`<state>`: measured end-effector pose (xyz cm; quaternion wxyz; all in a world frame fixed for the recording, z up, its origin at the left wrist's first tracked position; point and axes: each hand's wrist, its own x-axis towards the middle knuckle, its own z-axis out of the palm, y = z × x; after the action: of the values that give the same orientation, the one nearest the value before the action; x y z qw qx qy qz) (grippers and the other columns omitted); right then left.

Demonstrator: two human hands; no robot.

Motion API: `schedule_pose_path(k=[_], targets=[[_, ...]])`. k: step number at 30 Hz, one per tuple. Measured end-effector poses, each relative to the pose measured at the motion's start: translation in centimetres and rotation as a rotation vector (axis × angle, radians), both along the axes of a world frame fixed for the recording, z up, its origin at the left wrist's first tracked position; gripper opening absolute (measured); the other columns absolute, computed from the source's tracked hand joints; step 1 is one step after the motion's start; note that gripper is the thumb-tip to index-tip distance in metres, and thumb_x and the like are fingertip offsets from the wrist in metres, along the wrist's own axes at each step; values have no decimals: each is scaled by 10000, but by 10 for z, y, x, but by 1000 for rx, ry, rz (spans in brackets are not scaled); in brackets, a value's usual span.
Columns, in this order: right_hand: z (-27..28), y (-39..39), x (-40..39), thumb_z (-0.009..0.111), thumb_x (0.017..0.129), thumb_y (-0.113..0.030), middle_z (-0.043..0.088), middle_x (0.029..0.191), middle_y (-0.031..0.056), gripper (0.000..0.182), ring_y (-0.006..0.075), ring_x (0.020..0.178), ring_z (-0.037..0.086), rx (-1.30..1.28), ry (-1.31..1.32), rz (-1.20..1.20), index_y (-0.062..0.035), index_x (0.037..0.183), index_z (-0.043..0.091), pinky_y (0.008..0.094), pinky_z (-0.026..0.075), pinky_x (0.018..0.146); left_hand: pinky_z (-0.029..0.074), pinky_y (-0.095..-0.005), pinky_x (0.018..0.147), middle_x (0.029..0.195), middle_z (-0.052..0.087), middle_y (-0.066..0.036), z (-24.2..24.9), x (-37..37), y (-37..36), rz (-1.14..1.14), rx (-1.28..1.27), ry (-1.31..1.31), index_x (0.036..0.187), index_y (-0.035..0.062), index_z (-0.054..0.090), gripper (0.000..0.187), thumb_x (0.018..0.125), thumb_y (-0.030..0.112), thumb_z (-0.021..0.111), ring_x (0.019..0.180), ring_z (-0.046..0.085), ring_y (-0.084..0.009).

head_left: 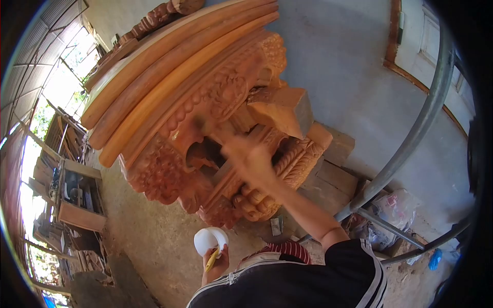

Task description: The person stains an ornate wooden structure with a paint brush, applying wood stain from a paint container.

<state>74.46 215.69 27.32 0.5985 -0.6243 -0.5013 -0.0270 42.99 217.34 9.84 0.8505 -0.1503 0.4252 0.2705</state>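
Observation:
My left hand is closed around a white bowl low in the view. A slim yellow-handled tool is held in the same hand, against the bowl. My right hand is stretched out over a large carved piece of wooden furniture and is smeared by motion. From its fingers a blurred brush reaches toward the carved, reddish-brown front. The furniture has a row of beads, scrollwork and curved layered mouldings; parts of it look wet and glossy. The bowl's contents are hidden.
A curved metal pipe frame arches along the right side. Plastic bags lie on the floor behind it. At left stands a wooden box by stacked timber. A squared wooden block juts from the furniture.

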Motion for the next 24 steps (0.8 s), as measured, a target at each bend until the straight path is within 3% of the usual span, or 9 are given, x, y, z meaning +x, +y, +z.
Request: schedule_pose_path(k=[4, 6, 9, 11, 14, 16, 17, 19, 24], targets=[[-13, 2, -7, 522, 896, -152, 659, 906, 133, 263, 201, 748, 620, 150, 2, 272, -27, 1115, 597, 297, 480, 682, 547, -289, 622, 1037, 535, -202, 5, 8, -8, 5, 38, -7, 1148, -8, 435, 414, 770, 130, 528, 891, 590, -294], [-23, 16, 43, 533, 881, -183, 654, 884, 144, 250, 332, 700, 599, 161, 348, 31, -52, 1078, 616, 385, 476, 661, 544, -290, 620, 1057, 525, -206, 3, 11, -9, 30, 44, 36, 1144, -5, 438, 407, 770, 123, 532, 898, 586, -294], [-24, 20, 88, 526, 889, -183, 652, 865, 135, 248, 277, 713, 611, 281, 394, -233, -43, 1073, 618, 365, 474, 674, 539, -290, 623, 1096, 505, -213, 6, 16, -10, 55, 16, 37, 1131, 3, 444, 387, 773, 116, 537, 917, 578, -294], [-32, 17, 83, 543, 903, -220, 666, 948, 97, 336, 165, 810, 612, 104, 9, -278, -3, 1159, 561, 290, 478, 720, 538, -290, 627, 1114, 495, -217, 1, 14, -8, 56, -19, 5, 1121, 8, 446, 373, 776, 117, 539, 928, 573, -294], [-28, 6, 52, 549, 902, -231, 658, 943, 89, 333, 149, 790, 610, 105, 50, 16, -16, 1155, 572, 282, 477, 745, 533, -288, 664, 1138, 483, -221, -21, 8, -2, 17, -29, -10, 1138, 11, 431, 381, 792, 133, 533, 964, 549, -296], [-10, -10, 50, 542, 907, -236, 651, 960, 96, 322, 154, 803, 621, -30, 504, 443, -31, 1152, 581, 275, 477, 768, 532, -287, 665, 1140, 481, -217, -14, 15, -2, 16, -12, -11, 1147, 13, 426, 388, 795, 135, 530, 969, 546, -293], [-10, -7, 57, 542, 907, -236, 651, 960, 96, 322, 154, 803, 621, -36, 513, 443, -31, 1152, 581, 275, 477, 768, 531, -286, 667, 1143, 479, -213, -8, 18, -6, 11, -1, -11, 1157, 14, 422, 394, 797, 137, 528, 974, 543, -291], [-5, 10, 93, 532, 912, -231, 648, 939, 84, 318, 135, 798, 615, 259, 551, 327, -28, 1150, 582, 267, 476, 762, 534, -284, 667, 1146, 479, -206, 4, 29, -12, 34, 58, 36, 1167, 13, 417, 405, 796, 133, 526, 974, 547, -280], [-31, 38, 163, 534, 908, -270, 646, 804, 54, 345, 100, 749, 603, 418, 560, -138, -18, 1139, 583, 264, 472, 706, 527, -290, 677, 1144, 485, -201, 5, 28, -7, 52, 67, 13, 1158, 3, 427, 401, 797, 132, 545, 972, 546, -289]])
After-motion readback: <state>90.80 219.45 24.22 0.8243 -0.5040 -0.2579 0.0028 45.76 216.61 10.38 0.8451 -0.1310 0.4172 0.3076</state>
